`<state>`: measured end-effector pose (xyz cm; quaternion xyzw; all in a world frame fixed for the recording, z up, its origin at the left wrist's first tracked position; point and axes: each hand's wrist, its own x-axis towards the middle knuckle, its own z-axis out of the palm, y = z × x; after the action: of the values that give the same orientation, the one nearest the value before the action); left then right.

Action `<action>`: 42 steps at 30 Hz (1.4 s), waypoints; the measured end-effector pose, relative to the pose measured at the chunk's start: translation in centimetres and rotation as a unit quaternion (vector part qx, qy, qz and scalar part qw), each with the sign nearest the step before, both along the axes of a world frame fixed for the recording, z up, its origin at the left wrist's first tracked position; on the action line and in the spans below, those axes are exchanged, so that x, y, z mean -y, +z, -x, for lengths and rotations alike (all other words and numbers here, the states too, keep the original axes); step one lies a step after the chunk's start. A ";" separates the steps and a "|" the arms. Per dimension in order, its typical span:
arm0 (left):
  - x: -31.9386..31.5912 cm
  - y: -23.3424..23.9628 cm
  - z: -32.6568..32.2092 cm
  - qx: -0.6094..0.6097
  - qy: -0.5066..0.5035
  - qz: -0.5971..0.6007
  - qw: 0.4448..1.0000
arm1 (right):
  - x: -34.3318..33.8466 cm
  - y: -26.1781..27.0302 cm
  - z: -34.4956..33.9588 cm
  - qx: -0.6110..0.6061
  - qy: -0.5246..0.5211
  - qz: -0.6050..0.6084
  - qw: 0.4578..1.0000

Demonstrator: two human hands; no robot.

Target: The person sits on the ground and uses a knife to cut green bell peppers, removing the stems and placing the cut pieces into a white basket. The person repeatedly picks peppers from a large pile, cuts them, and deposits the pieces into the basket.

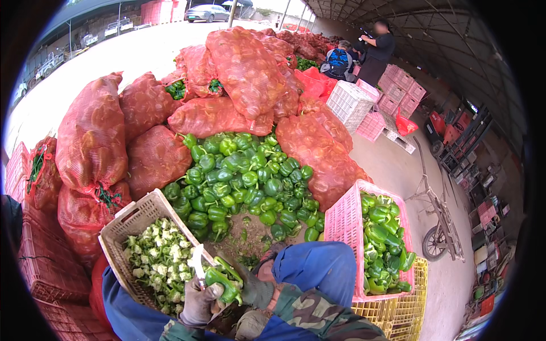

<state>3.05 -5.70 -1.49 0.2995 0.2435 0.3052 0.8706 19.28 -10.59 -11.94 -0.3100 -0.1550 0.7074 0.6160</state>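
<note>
My left hand [198, 301], in a dirty grey glove, grips a pale, curved, blade-like tool [197, 261]; its exact kind is unclear. The thumb rests against a green bell pepper [224, 286] that looks split. From the other side my right hand [255, 284], also gloved, holds that pepper. Left of my hands, a dirty white plastic crate [140, 217] holds cut pepper cores [160, 260] with pale seeds. A pink crate [341, 238] at my right is full of cored or split peppers [381, 243]. Ahead, whole peppers [239, 170] lie heaped on the ground.
Red mesh sacks [245, 68] of produce surround the heap. The pink crate stands on a yellow crate [396, 317]. A wheeled cart [439, 221] and a forklift [456, 128] are at right. One person [377, 51] stands behind stacked crates [349, 102]; another [339, 62] sits nearby.
</note>
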 end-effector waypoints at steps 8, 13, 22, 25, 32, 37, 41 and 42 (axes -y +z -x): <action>-0.3 1.4 1.3 -0.137 -0.039 -0.120 0.983 | -0.4 1.8 -2.0 -0.282 0.126 -0.016 0.951; -1.9 0.7 2.5 -0.175 0.100 -0.190 0.961 | -3.9 0.8 -1.4 -0.134 0.071 -0.254 0.955; -1.6 -1.2 2.6 -0.220 0.052 -0.173 0.959 | -1.3 1.5 -2.3 0.108 0.071 0.049 0.990; -2.5 -0.8 2.3 -0.200 0.124 -0.187 0.954 | -2.4 1.7 -1.4 0.490 0.011 -0.110 0.865; -2.1 -1.5 1.6 -0.318 -0.040 -0.274 0.907 | -1.9 2.9 0.4 0.660 0.176 0.024 0.730; -3.6 -2.9 1.7 -0.310 0.078 -0.176 0.931 | -1.8 2.3 0.0 0.535 0.052 -0.070 0.840; -4.6 -3.3 2.0 -0.270 0.168 -0.049 0.947 | -2.7 1.5 -0.2 0.443 -0.009 -0.026 0.896; -4.3 -3.3 1.9 -0.277 0.180 -0.078 0.941 | -2.9 1.4 -0.1 0.438 -0.015 -0.024 0.899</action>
<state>1.11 -1.37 -4.80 0.3904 0.4999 0.3801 0.6732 19.35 -7.67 -10.52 -0.5759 -0.4210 0.4874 0.5035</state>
